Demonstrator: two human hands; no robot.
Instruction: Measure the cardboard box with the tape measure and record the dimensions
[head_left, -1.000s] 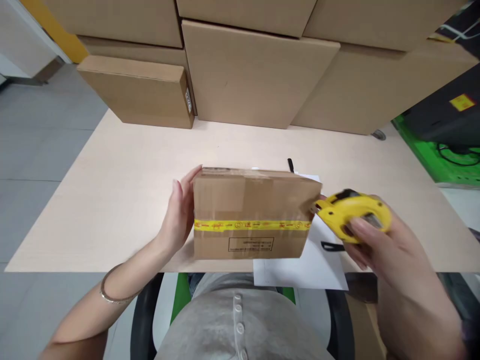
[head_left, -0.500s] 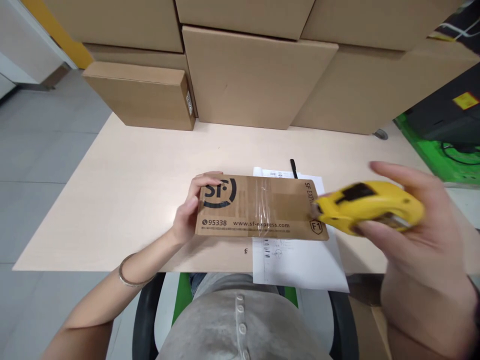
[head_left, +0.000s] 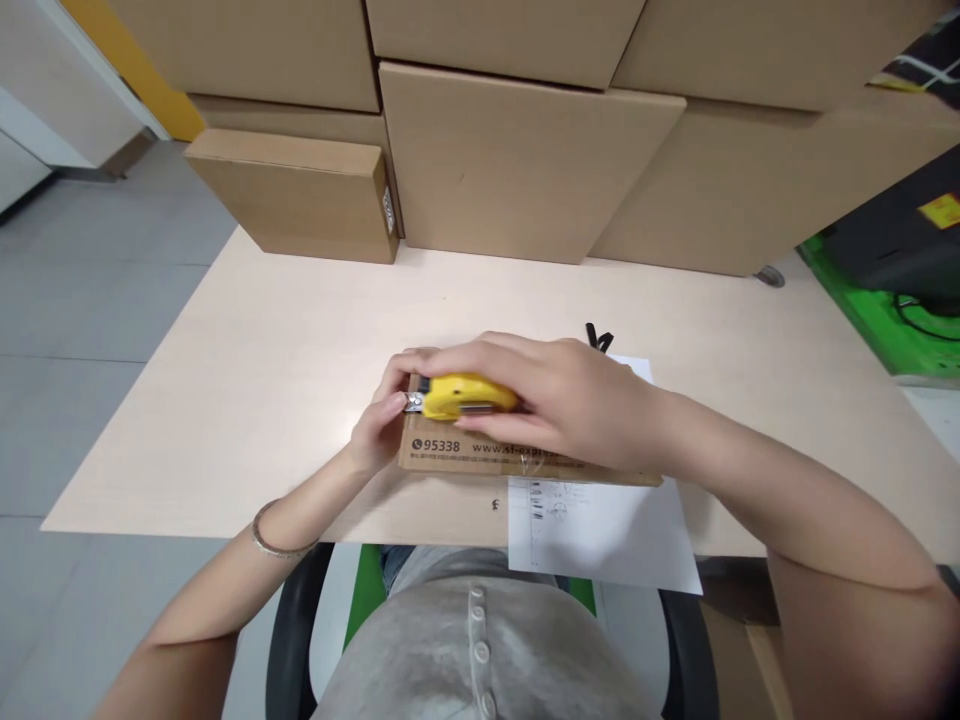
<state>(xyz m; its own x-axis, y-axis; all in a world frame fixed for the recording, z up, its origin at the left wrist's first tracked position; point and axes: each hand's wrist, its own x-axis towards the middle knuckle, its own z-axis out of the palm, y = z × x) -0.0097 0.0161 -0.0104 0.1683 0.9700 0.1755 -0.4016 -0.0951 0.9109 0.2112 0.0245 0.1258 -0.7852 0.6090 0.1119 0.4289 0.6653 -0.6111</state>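
Observation:
A small cardboard box [head_left: 450, 458] with SF print and clear tape lies on the table, partly over a sheet of paper. Its left end is in the grip of my left hand [head_left: 381, 412], fingers behind and thumb in front. A yellow tape measure [head_left: 471, 393] is wrapped in my right hand [head_left: 559, 385], above the box's upper face. The metal end [head_left: 413, 402] of its tape shows at the box's left edge, close to my left thumb; whether the thumb touches it I cannot tell. My right hand covers most of the box's right half.
Written paper [head_left: 604, 530] sticks out under the box and over the table's front edge. Behind the box lies a black pen [head_left: 592, 335]. Large cardboard boxes [head_left: 517, 165] line the table's back, with a smaller carton [head_left: 300, 205] at the left.
My right hand has brought the tape measure leftward from the box's right end to its left end. My left hand keeps its hold on the box.

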